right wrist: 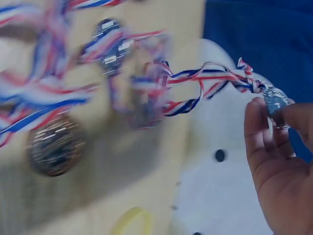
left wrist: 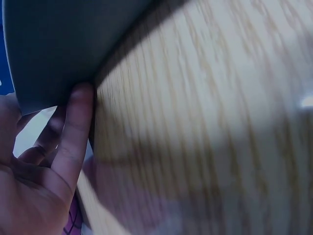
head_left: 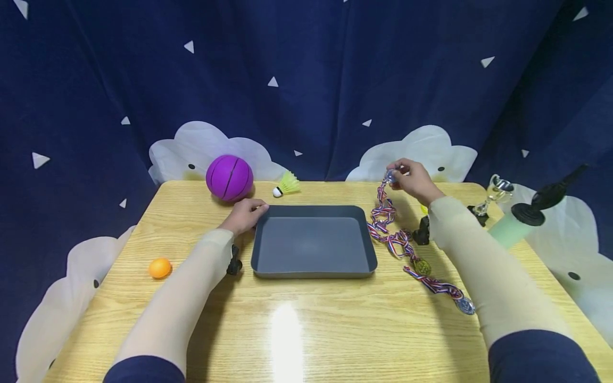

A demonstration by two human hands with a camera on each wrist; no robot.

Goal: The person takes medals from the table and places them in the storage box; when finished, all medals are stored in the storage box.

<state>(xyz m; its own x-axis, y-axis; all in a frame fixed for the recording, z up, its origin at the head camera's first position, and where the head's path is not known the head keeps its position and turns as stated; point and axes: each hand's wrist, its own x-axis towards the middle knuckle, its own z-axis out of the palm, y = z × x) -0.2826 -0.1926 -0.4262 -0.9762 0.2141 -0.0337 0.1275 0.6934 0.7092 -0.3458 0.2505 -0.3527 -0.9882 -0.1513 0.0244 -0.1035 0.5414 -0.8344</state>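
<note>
My right hand [head_left: 415,182] pinches a silver medal [right wrist: 276,105] between thumb and fingertips, raised over the far right of the table. Its red, white and blue ribbon [right wrist: 210,81] trails down to a tangle of other ribbons [head_left: 383,215]. Among them lie a gold medal [head_left: 422,267], a bronze-coloured medal [right wrist: 56,146] and another silver medal [head_left: 464,305] nearer the front. At the far left corner of a dark grey tray [head_left: 313,275], my left hand [head_left: 244,215] holds the tray's side. In the left wrist view, its fingers [left wrist: 78,117] lie against the outer wall.
A purple ball [head_left: 230,178] and a yellow shuttlecock [head_left: 288,184] sit along the back edge. An orange ball [head_left: 160,267] lies at the left. Beyond my right arm stand a small trophy cup [head_left: 493,194] and a pale green bottle [head_left: 514,229] with a black top.
</note>
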